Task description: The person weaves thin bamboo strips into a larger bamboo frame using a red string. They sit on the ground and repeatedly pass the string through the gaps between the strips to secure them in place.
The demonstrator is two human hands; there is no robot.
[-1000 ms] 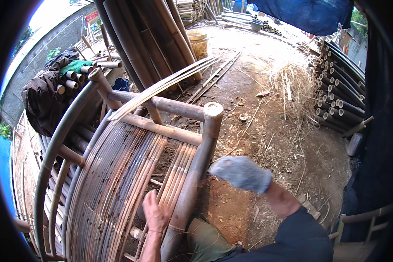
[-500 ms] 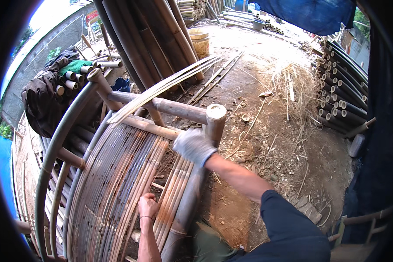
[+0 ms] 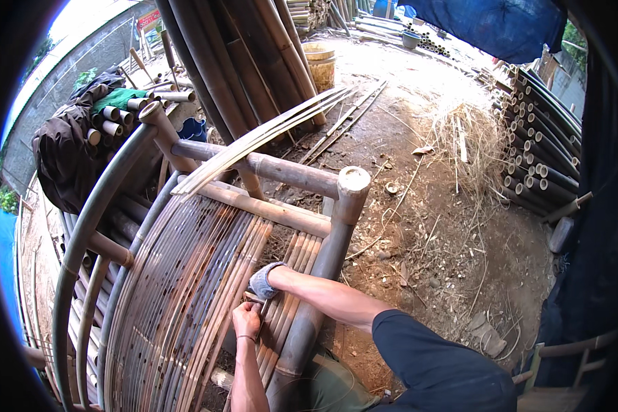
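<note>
Seen from above, a person works with both hands low over a curved bamboo frame [image 3: 305,329], whose thick right-hand pole runs close beside their forearms. The bare left hand [image 3: 246,321], with a thin dark band at its wrist, has its fingers bent inward. The right hand [image 3: 264,280], in a grey glove, is just above and beside it, turned down toward the slats. (The fingertips are mostly hidden, so I cannot tell whether either grip is pinching anything.)

Both hands are at the gap between two sets of slats: a broad, gently bowed field of bamboo slats [image 3: 185,275] on the left, and a narrow band of slats [image 3: 302,250] along the thick pole on the right. At the far end, the slats meet a pale bamboo crossbar [image 3: 268,208]. Long pale strips [image 3: 261,141] lie across the rail [image 3: 292,173] beyond it.

Further off, stout bamboo poles [image 3: 244,69] lean near a yellowish bucket [image 3: 319,69]. On the right, a heap of straw-coloured shavings [image 3: 460,137] lies on the bare earth beside stacked dark poles [image 3: 539,151].
</note>
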